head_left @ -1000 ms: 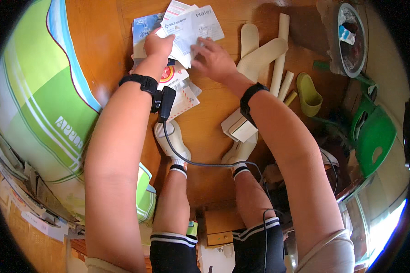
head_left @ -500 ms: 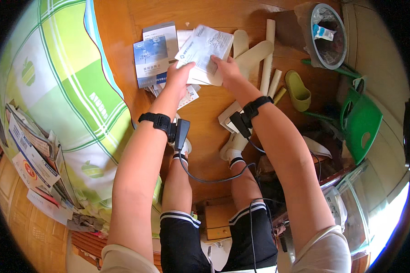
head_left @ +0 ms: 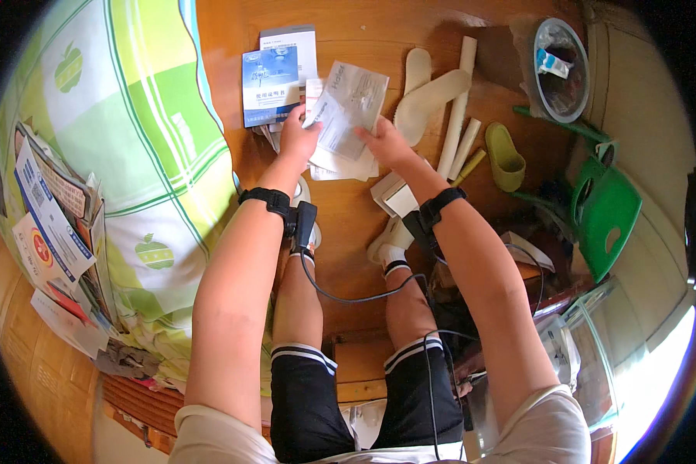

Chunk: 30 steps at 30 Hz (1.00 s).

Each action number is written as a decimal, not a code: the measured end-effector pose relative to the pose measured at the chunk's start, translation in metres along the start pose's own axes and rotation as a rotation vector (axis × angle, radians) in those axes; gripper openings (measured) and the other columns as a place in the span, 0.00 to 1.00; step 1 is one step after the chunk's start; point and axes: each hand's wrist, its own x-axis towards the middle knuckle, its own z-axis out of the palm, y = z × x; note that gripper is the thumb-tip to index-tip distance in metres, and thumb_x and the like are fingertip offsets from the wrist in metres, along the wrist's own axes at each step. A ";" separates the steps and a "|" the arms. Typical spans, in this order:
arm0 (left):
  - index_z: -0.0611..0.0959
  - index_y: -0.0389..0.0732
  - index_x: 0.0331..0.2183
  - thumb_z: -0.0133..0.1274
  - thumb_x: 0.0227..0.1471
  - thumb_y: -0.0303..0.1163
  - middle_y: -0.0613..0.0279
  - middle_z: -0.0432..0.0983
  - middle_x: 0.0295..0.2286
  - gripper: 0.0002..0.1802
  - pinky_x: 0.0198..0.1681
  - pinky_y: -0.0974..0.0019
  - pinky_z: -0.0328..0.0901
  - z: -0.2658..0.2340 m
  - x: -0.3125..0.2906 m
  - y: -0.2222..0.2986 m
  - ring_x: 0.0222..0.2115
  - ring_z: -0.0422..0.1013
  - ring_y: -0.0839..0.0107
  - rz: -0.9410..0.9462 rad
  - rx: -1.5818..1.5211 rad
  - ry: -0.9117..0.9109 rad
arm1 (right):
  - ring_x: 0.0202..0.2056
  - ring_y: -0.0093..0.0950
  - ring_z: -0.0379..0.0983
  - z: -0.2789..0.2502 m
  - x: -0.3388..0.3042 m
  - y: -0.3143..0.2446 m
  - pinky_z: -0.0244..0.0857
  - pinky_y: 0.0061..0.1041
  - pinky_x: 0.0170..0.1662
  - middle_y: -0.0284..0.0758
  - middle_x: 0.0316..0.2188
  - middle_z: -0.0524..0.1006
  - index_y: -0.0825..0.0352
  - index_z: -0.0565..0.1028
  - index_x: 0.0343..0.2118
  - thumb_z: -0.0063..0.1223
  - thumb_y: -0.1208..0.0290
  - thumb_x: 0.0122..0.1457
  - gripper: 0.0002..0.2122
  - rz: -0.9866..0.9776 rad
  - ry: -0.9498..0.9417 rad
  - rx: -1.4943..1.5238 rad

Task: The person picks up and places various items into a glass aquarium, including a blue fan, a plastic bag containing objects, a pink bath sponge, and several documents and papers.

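My left hand (head_left: 298, 138) and my right hand (head_left: 387, 144) hold a pale, glossy printed booklet (head_left: 353, 104) between them. The fingers of the left hand are closed on its lower left edge, those of the right on its lower right edge. It tilts over the wooden floor, between my feet and the wall. Beneath the booklet show more white papers (head_left: 340, 168); whether I hold some of these too is hard to tell. Just left lies a pile of manuals, topped by a blue-and-white booklet (head_left: 271, 85) with a white one (head_left: 305, 46) partly under it.
Cream insoles (head_left: 433, 99), pale tubes (head_left: 458, 116) and a green clog (head_left: 506, 158) lie to the right. Beyond stand a lined bin (head_left: 561, 97) and a green plastic chair (head_left: 607, 213). A checked bedspread (head_left: 155, 155) hangs at left, with stacked papers (head_left: 50, 209) beside it.
The booklet in my hands has turned steeper, and different print now shows on its upper face. Both hands have come slightly nearer to me. The surroundings have shifted a little in view.
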 end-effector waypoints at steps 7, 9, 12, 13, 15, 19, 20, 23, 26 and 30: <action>0.71 0.38 0.43 0.51 0.40 0.23 0.47 0.72 0.37 0.22 0.42 0.63 0.62 -0.036 0.032 -0.019 0.39 0.69 0.57 0.178 0.148 0.325 | 0.34 0.34 0.72 0.057 0.042 -0.036 0.64 0.28 0.36 0.45 0.33 0.74 0.77 0.70 0.37 0.48 0.71 0.50 0.14 0.172 0.128 0.026; 0.73 0.38 0.41 0.51 0.39 0.25 0.47 0.73 0.36 0.21 0.41 0.62 0.63 -0.037 0.051 -0.015 0.38 0.70 0.57 0.203 0.210 0.483 | 0.35 0.35 0.72 0.056 0.071 -0.032 0.64 0.30 0.36 0.45 0.33 0.74 0.77 0.70 0.37 0.49 0.70 0.50 0.15 0.127 0.131 0.018; 0.72 0.37 0.40 0.52 0.39 0.30 0.46 0.71 0.37 0.21 0.41 0.59 0.62 -0.054 0.043 0.009 0.38 0.69 0.54 0.081 0.397 0.601 | 0.31 0.31 0.70 0.070 0.086 -0.058 0.63 0.31 0.33 0.41 0.29 0.74 0.74 0.70 0.37 0.52 0.63 0.50 0.18 0.215 0.247 -0.098; 0.72 0.36 0.40 0.53 0.39 0.31 0.45 0.71 0.37 0.22 0.42 0.58 0.62 -0.056 0.049 0.009 0.38 0.68 0.53 0.090 0.540 0.752 | 0.31 0.31 0.70 0.069 0.096 -0.057 0.63 0.31 0.33 0.41 0.29 0.74 0.74 0.70 0.37 0.52 0.63 0.50 0.18 0.208 0.244 -0.102; 0.70 0.34 0.41 0.53 0.40 0.34 0.44 0.70 0.37 0.24 0.43 0.56 0.61 -0.058 0.064 0.001 0.39 0.67 0.51 0.021 0.442 0.708 | 0.34 0.33 0.71 0.063 0.123 -0.057 0.64 0.31 0.35 0.44 0.32 0.74 0.75 0.71 0.37 0.52 0.64 0.50 0.18 0.094 0.144 -0.234; 0.70 0.32 0.41 0.52 0.40 0.39 0.43 0.70 0.37 0.27 0.43 0.55 0.61 -0.053 0.076 -0.001 0.39 0.67 0.50 -0.067 0.580 0.715 | 0.34 0.35 0.72 0.075 0.149 -0.054 0.64 0.30 0.37 0.43 0.32 0.75 0.74 0.72 0.36 0.53 0.64 0.49 0.17 0.088 0.024 -0.281; 0.70 0.32 0.41 0.52 0.40 0.40 0.43 0.70 0.37 0.27 0.43 0.55 0.61 -0.050 0.079 0.000 0.39 0.67 0.50 -0.083 0.534 0.695 | 0.34 0.35 0.72 0.076 0.154 -0.049 0.64 0.30 0.37 0.43 0.32 0.75 0.74 0.72 0.36 0.53 0.64 0.49 0.17 0.085 0.022 -0.281; 0.69 0.34 0.42 0.51 0.41 0.42 0.43 0.69 0.38 0.29 0.44 0.54 0.61 -0.051 0.084 -0.003 0.40 0.66 0.51 -0.142 0.515 0.635 | 0.34 0.34 0.72 0.080 0.163 -0.039 0.64 0.29 0.37 0.43 0.33 0.75 0.73 0.73 0.35 0.53 0.63 0.48 0.17 0.092 0.034 -0.182; 0.72 0.35 0.42 0.47 0.43 0.51 0.43 0.69 0.39 0.30 0.45 0.57 0.60 -0.055 0.084 -0.010 0.42 0.65 0.51 -0.012 0.525 0.543 | 0.33 0.40 0.73 0.087 0.158 -0.036 0.66 0.33 0.36 0.49 0.31 0.75 0.70 0.75 0.33 0.52 0.65 0.45 0.15 -0.033 0.088 -0.396; 0.72 0.35 0.42 0.47 0.43 0.50 0.43 0.69 0.38 0.30 0.45 0.57 0.60 -0.055 0.085 -0.016 0.41 0.66 0.51 0.050 0.570 0.530 | 0.36 0.42 0.71 0.089 0.151 -0.038 0.65 0.34 0.40 0.50 0.33 0.73 0.70 0.75 0.31 0.52 0.64 0.44 0.15 -0.432 0.250 -0.543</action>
